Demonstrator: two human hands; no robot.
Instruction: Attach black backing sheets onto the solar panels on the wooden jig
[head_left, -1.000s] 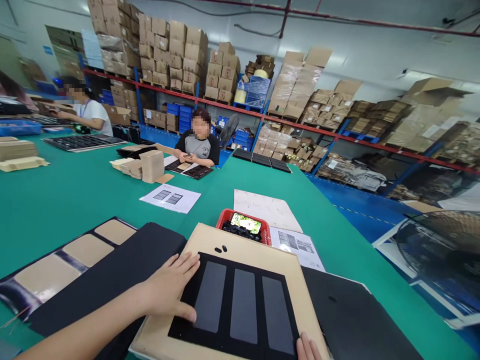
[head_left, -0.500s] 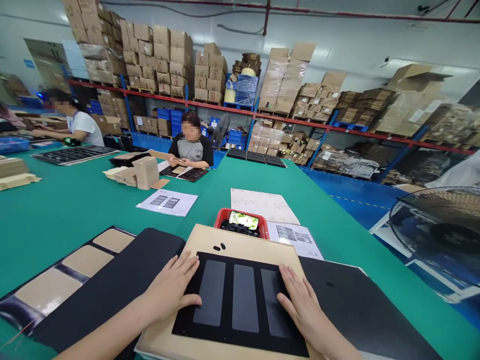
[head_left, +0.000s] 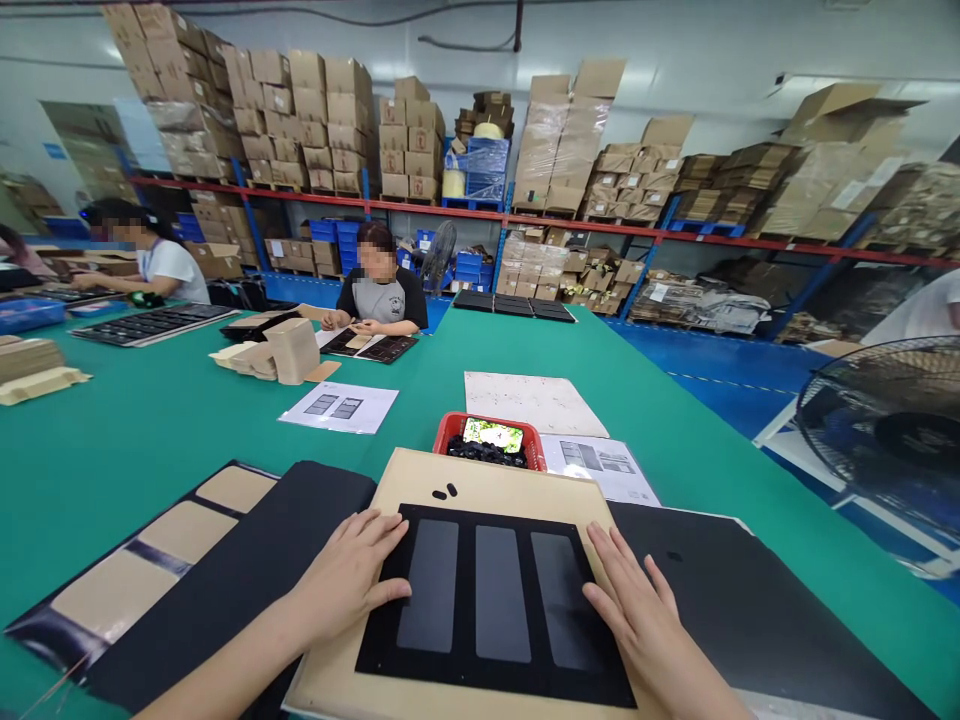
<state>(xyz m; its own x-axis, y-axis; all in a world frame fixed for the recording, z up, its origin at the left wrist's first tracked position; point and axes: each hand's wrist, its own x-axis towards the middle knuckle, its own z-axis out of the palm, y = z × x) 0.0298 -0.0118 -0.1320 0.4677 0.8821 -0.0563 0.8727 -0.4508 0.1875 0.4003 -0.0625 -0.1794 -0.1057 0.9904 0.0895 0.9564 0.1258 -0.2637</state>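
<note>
Head view: I see the left hand and right hand, fingers spread flat, gripping nothing, pressing 1 black panel with 3 grey windows. It lies on 1 tan board on the green table. 2 black pellets sit on the board, 1 red basket just behind. 2 people sit well apart.

My right hand, only fingertips at the board's near edge a second ago, now lies flat on the right side of the black panel sheet, opposite my left hand.
</note>
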